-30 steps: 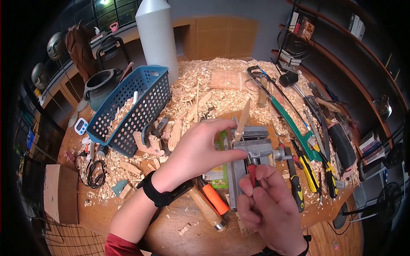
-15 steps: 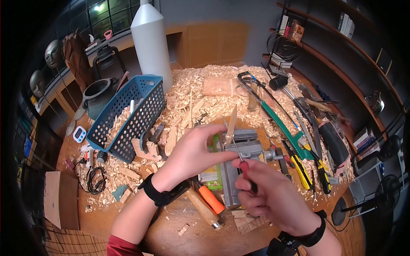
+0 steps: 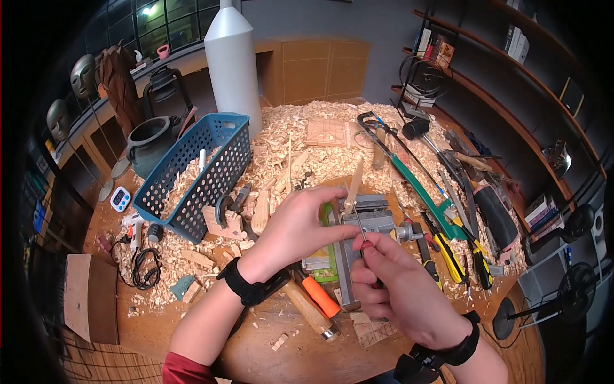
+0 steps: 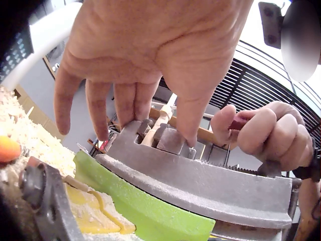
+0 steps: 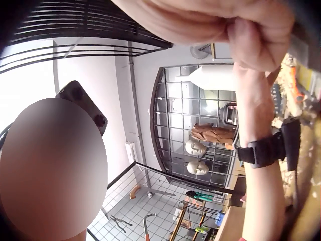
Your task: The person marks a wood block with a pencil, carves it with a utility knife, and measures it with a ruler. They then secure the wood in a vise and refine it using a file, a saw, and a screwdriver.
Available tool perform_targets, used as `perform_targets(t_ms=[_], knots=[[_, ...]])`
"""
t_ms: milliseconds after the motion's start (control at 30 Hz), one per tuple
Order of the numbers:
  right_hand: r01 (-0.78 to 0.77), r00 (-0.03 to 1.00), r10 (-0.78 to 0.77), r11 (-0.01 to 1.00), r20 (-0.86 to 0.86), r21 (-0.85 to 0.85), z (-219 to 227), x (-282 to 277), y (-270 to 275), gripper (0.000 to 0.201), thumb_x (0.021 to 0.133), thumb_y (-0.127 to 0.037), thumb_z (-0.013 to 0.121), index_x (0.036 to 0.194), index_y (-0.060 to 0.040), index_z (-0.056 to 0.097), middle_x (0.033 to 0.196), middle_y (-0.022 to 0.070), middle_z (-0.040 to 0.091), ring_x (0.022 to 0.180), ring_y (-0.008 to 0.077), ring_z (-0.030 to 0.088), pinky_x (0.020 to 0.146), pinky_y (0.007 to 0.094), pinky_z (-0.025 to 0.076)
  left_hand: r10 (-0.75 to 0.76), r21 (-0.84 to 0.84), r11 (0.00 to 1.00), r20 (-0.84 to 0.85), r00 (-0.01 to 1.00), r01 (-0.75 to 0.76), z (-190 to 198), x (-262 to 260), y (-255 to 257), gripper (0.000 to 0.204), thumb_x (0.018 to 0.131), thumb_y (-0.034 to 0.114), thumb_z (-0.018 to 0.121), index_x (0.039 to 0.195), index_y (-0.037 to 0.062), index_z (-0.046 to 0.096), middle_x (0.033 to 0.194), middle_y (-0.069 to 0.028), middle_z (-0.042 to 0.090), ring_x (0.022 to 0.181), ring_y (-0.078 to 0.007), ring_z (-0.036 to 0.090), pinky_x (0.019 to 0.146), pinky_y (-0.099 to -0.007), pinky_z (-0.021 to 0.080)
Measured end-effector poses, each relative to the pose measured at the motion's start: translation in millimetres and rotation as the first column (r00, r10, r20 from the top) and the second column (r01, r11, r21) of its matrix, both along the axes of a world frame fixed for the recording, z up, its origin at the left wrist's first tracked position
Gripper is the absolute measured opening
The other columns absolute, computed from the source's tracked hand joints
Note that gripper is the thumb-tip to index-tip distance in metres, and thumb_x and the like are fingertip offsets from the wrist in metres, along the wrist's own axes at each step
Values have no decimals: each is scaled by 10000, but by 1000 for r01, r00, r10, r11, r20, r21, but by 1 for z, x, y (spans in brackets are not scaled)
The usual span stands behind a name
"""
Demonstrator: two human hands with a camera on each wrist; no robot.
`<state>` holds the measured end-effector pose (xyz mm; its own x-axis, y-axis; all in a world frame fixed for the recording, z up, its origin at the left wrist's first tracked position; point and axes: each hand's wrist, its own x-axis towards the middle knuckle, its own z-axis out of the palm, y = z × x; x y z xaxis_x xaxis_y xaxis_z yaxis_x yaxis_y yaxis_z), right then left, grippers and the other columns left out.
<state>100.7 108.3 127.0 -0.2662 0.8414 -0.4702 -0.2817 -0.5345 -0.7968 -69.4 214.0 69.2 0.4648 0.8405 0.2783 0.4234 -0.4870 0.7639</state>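
Note:
A grey metal bench vise [image 3: 377,222] clamps an upright, slim carved piece of wood [image 3: 356,178], which narrows to a point at the top. My left hand [image 3: 300,225] reaches over the vise with its thumb and fingers spread to either side of the wood. In the left wrist view, those fingers hang straight, and the thumb meets the vise's top. My right hand [image 3: 409,281] grips the red handle of a thin-shafted tool [image 3: 366,244]. Its narrow metal shaft slants up past the left thumb to the foot of the wood.
Wood shavings cover the bench. A blue perforated basket [image 3: 198,173] stands left; a green-framed saw [image 3: 416,180] and yellow-black-handled tools [image 3: 448,259] lie right. An orange-handled tool [image 3: 322,296] and a wooden handle [image 3: 309,312] lie just in front. A green item [image 4: 145,201] sits beside the vise.
My right hand, with the red-handled tool, has shifted up and forward along the shaft's line. The left hand keeps its place over the vise. The head view has tilted slightly.

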Motion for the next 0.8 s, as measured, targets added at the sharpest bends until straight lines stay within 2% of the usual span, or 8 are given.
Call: perform_targets(t_ms=[167,233,300,567,633,700,800], knots=[[-20,997,12,994,-75,-105,4,6,-13,110,1076,-190,388,1148,-143,457,805,-30,414,583,65,319,474,216,223,8,-21,1000,0,1000,-8,4,0,-3,529,783,133,791,1264,-10,623,1188,-148,692,1110,-194,648,982,-320,475],[-26,997,17,993,-74,-114,4,7,-5,114,1075,-187,389,1164,-151,452,815,-28,410,599,63,316,479,211,220,0,-20,1000,-8,1000,0,2,2,-2,533,781,135,793,1264,-9,622,1187,-149,692,1112,-195,648,982,-322,474],[-37,999,35,998,-35,-49,3,3,5,121,1075,-188,388,1175,-154,447,813,-27,402,604,63,307,478,208,218,11,58,998,-20,1000,-10,-3,0,1,542,775,150,807,1261,-7,624,1174,-146,697,1095,-195,653,980,-323,475],[-29,996,18,992,-87,-125,10,8,-11,133,1073,-192,387,1170,-139,460,823,-26,406,606,62,322,465,203,226,7,-8,1000,-13,1000,-7,3,-1,-2,522,778,133,791,1259,8,630,1177,-149,696,1099,-203,656,976,-326,476],[13,994,-22,996,-106,-88,9,6,-7,162,1075,-198,378,1175,-114,473,833,-23,414,603,61,324,465,199,225,2,-11,1000,-42,999,-2,4,1,-2,518,780,131,788,1258,10,631,1176,-152,695,1096,-203,657,970,-326,479],[41,993,-47,997,-104,-61,6,2,-1,192,1077,-204,372,1193,-97,480,836,-22,417,602,61,327,466,199,227,21,64,998,-23,1000,-19,-1,1,-1,510,786,143,792,1252,11,633,1152,-156,699,1064,-206,668,955,-323,486],[48,994,-49,999,-99,-21,7,3,-1,246,1080,-211,360,1232,-64,486,838,-21,422,601,60,329,469,201,233,23,50,998,-15,1000,-22,-1,1,-1,511,784,151,795,1248,9,634,1130,-157,704,1037,-216,675,941,-325,493]])
